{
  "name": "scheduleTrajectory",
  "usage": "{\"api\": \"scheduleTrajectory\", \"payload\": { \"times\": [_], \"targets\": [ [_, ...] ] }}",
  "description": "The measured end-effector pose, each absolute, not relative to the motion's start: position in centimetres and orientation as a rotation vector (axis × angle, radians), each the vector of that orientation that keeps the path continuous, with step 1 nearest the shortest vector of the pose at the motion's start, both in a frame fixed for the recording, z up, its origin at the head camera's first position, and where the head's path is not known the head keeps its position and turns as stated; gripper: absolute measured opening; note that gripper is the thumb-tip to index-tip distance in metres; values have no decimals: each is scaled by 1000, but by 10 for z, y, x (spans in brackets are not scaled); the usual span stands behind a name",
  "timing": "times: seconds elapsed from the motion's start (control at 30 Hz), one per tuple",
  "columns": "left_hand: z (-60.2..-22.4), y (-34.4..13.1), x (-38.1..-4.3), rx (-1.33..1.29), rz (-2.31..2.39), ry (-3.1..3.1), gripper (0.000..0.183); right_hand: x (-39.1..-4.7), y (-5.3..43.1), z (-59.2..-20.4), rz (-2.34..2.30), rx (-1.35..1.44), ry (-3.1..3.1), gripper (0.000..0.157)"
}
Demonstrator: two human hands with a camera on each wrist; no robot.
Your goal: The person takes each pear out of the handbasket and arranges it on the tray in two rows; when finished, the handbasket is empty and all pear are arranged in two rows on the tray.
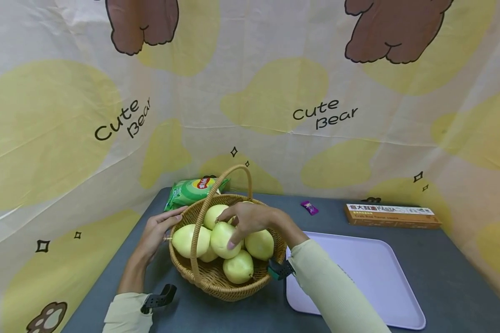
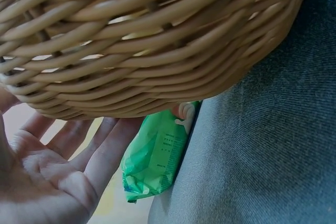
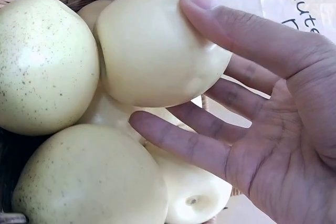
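A wicker basket (image 1: pixel 229 293) with an arched handle holds several pale green pears (image 1: pixel 238 267). My right hand (image 1: pixel 252 219) reaches into it from the right, its thumb and fingers round one pear (image 3: pixel 152 45) on top of the pile. In the right wrist view the thumb presses this pear's upper side while fingers pass behind and under it. My left hand (image 1: pixel 153 231) rests against the basket's left side near the rim. Seen in the left wrist view, its fingers lie fairly straight along the woven wall, and the fingertips are hidden behind the basket.
A green snack bag (image 1: pixel 187 193) lies behind the basket at the left. A pale lilac tray (image 1: pixel 358 268) is at the right, partly under my right sleeve. Farther back are a small purple wrapped candy (image 1: pixel 309 207) and a flat pasta box (image 1: pixel 393 216). A patterned cloth hangs behind the table.
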State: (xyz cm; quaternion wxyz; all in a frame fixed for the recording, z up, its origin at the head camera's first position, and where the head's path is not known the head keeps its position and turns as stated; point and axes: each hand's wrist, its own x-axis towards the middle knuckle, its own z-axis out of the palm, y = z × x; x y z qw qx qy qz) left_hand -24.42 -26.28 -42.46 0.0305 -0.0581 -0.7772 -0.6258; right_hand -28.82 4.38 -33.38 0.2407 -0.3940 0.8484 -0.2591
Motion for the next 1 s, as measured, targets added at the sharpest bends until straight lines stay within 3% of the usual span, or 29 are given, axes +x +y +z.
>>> {"api": "scheduleTrajectory", "payload": {
  "times": [1.0],
  "targets": [
    [-427, -261, -248, -140, -2009, -2364, 51, -268, 116, -334, -1158, -951, 2293, 81]
  ]
}}
